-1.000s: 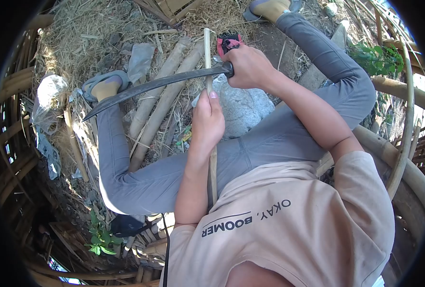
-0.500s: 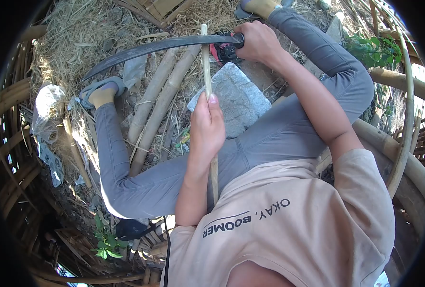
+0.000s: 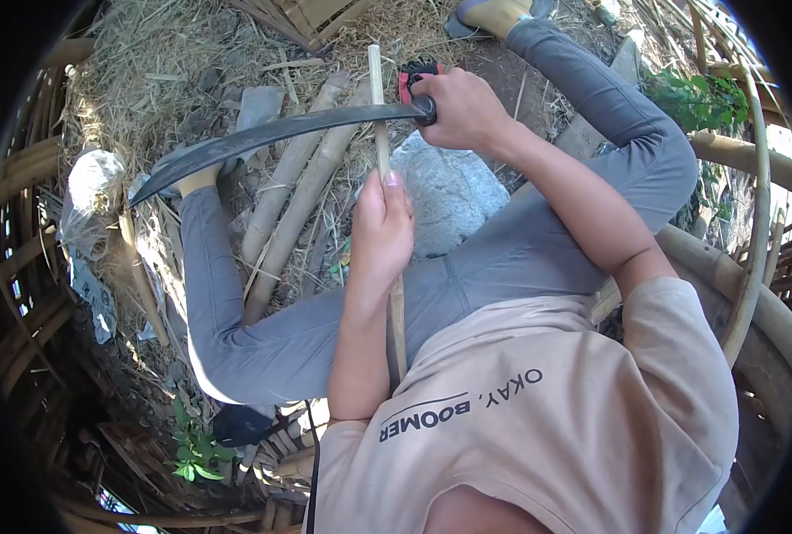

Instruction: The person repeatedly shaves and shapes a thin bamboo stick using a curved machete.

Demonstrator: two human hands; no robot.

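Observation:
My left hand (image 3: 384,218) is closed around a pale bamboo stick (image 3: 377,80), its thumb lying along the upper side. The stick points away from me, and its near end runs down over my lap. In my right hand (image 3: 463,109) is the handle of a long, dark, curved blade (image 3: 271,131), which extends to the left. The blade crosses the stick just beyond my left thumb; whether it cuts into the wood cannot be made out. Below the right hand lies a pale, flat-topped stone (image 3: 445,200), between my legs.
Two bamboo poles (image 3: 300,191) lie on the ground left of the stone. A red and black object (image 3: 416,76) is just beyond my right hand. Dry straw (image 3: 164,80) covers the far left ground. A plastic bag (image 3: 93,191) sits at the left, and bamboo railings (image 3: 752,160) curve along the right.
My right hand and the blade have moved nearer to me along the stick and slightly left. My left hand still grips the stick, almost in the same place.

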